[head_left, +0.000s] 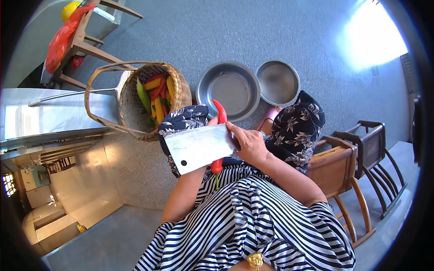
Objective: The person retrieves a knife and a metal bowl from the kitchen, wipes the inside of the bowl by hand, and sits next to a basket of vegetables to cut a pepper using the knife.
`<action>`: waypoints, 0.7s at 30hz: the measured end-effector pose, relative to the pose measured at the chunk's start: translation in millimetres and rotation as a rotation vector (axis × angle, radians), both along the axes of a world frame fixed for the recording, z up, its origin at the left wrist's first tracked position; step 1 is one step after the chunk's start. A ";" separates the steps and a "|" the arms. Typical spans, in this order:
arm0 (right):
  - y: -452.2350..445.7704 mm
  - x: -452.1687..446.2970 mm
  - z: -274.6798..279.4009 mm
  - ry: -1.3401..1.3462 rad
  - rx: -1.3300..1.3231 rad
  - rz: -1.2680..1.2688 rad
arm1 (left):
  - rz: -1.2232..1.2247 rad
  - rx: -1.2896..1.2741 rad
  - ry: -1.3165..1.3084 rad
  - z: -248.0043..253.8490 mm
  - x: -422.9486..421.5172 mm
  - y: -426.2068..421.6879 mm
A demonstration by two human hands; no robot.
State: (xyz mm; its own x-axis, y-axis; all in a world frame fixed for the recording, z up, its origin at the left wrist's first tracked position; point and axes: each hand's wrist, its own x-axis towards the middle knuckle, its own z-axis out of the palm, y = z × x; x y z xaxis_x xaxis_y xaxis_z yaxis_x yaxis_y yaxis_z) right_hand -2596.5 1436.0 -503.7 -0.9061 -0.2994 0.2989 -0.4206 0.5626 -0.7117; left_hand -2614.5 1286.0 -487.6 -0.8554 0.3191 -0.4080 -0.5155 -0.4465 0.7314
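Observation:
My right hand point(251, 143) is closed around the handle end of a broad cleaver point(199, 147), whose blade lies across my lap with a round hole near one corner. A long red chili pepper point(220, 113) passes behind the blade; its tip shows above and its green stem below. My left hand point(212, 121) is mostly hidden by the blade, with just a bit of it visible against the pepper, which it holds. In front of my knees are a large metal basin point(199, 86) and a smaller metal basin point(296, 81).
Left of my knees, a wicker basket point(183, 90) holds corn point(157, 110), red peppers and a long green vegetable point(143, 95). Wooden chairs point(332, 167) stand at right. A red plastic bag point(68, 40) hangs on a wooden frame at upper left.

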 end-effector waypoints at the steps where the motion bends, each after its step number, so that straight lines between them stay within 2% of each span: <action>1: -0.9 -0.3 -2.7 -0.005 -0.003 -0.001 | 0.010 0.007 -0.016 -1.6 0.0 -1.5; 9: -4.8 -4.6 -11.4 0.013 0.062 -0.007 | 0.107 0.071 -0.129 -19.8 -0.3 -12.5; 12: -3.7 -8.4 -28.0 -0.005 0.107 -0.075 | 0.232 0.121 -0.039 -32.4 5.2 -15.1; 13: 0.1 -13.0 -32.9 -0.036 0.071 -0.115 | 0.019 -0.021 -0.087 -29.8 -1.7 -16.0; 15: 7.5 -17.6 -43.9 -0.075 0.163 -0.155 | -0.030 0.031 -0.119 -22.5 -6.5 -8.4; 17: 7.4 -19.0 -44.0 -0.090 0.165 -0.143 | -0.026 -0.009 -0.133 -22.3 -8.9 -5.5; 21: 8.4 -17.5 -50.7 -0.120 0.205 -0.117 | -0.093 0.072 -0.180 -28.3 -11.8 -4.7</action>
State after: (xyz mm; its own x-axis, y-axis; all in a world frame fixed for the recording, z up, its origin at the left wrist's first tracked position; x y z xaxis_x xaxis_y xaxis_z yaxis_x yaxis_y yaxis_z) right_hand -2614.0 1444.4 -554.4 -0.9634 -0.2337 0.1314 -0.2639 0.7402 -0.6184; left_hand -2626.2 1281.2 -515.9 -0.7363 0.4271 -0.5249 -0.6763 -0.4388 0.5916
